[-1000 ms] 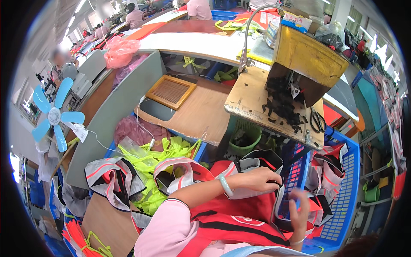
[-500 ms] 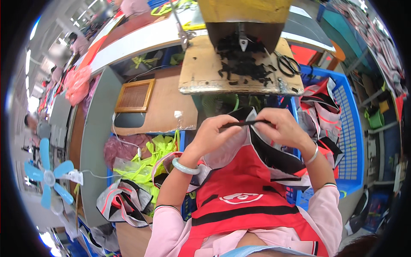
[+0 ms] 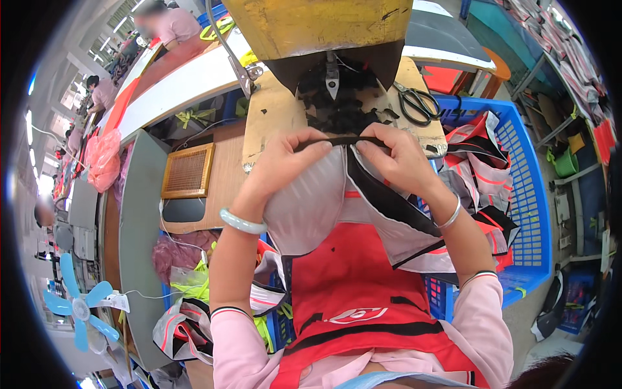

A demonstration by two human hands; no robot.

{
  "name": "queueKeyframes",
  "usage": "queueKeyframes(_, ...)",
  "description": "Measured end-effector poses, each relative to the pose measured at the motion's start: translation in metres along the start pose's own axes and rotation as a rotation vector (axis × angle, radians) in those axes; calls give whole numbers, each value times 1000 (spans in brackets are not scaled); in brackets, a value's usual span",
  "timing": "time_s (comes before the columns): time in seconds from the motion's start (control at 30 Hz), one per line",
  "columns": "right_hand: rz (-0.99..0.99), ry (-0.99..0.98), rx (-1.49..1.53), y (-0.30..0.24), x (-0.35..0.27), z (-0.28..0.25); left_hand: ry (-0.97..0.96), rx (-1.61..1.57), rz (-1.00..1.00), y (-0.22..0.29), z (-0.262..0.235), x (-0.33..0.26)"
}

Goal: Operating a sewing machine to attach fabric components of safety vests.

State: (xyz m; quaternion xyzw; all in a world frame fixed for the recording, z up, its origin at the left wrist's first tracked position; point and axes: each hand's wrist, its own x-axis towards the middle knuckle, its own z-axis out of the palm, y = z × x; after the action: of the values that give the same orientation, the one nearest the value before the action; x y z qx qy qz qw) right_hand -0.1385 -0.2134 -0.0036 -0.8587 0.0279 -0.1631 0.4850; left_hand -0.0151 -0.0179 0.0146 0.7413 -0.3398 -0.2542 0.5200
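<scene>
A light grey fabric piece [image 3: 304,211] with black edging and a black panel [image 3: 389,194] hangs between my hands in front of the machine table. My left hand [image 3: 285,162] pinches its black top edge between thumb and fingers. A short way to the right, my right hand [image 3: 405,159] pinches the same edge, which is stretched level between them. Just beyond my fingers is the near part of a worn wooden machine table [image 3: 265,117], strewn with black fabric scraps [image 3: 343,113]. Above the scraps, a pointed metal tip [image 3: 332,84] sticks out below the yellow machine head [image 3: 317,29].
Black-handled scissors [image 3: 418,107] lie at the table's right. A blue basket [image 3: 531,214] at the right holds grey and red-pink fabric pieces [image 3: 483,175]. At the left are a wood-framed woven panel [image 3: 186,172], a grey partition [image 3: 139,240] and a blue fan [image 3: 80,309]. Other people sit farther back.
Both hands have moved forward to the wooden table, carrying the grey fabric piece by its black edge. The piece now hangs more spread out. The view has shifted slightly.
</scene>
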Motion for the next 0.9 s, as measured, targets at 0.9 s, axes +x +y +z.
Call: queueKeyframes(0.9, 62, -58, 203, 56, 88, 11, 22, 15, -133, -23, -40, 83)
